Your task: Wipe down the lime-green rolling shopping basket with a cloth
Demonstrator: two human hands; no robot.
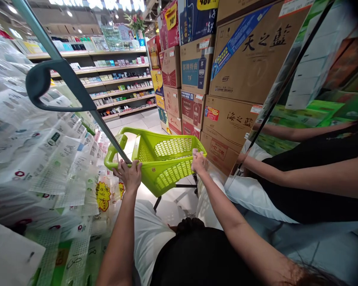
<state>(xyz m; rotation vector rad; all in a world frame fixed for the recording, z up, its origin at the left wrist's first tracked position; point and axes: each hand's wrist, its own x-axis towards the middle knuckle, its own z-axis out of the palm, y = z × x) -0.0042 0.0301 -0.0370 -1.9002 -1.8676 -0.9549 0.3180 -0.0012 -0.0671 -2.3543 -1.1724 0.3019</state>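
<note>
Centrally, a lime-green basket (153,170) sits just ahead of the person, between stacked goods on either side, dark legs (157,203) showing below it above the pale floor (179,204); the left hand (128,176) holds the near rim toward its left end, fingers bent over the edge, while the right hand (199,161) closes on the rim at the right corner; neither appears to hold anything else.

Beside the left fingers, a grey pole (104,129) slants up and left to a dark loop (59,108); whether it is fixed to the basket cannot be told.

Even pressure from both hands would likely suit the basket best, judging by the spread hold; the left fingers call for care against the pole, and the basket's corners for a clear margin, since loose wrapping could snag.

Close on the left rise plastic-wrapped packs (50,159) with yellow price tags (103,196); on the right, cartons (244,75) climb past the top of the view, next to a mirror (308,75) reflecting arms and a black top; beyond, shelves (119,81) of small goods line the background.
</note>
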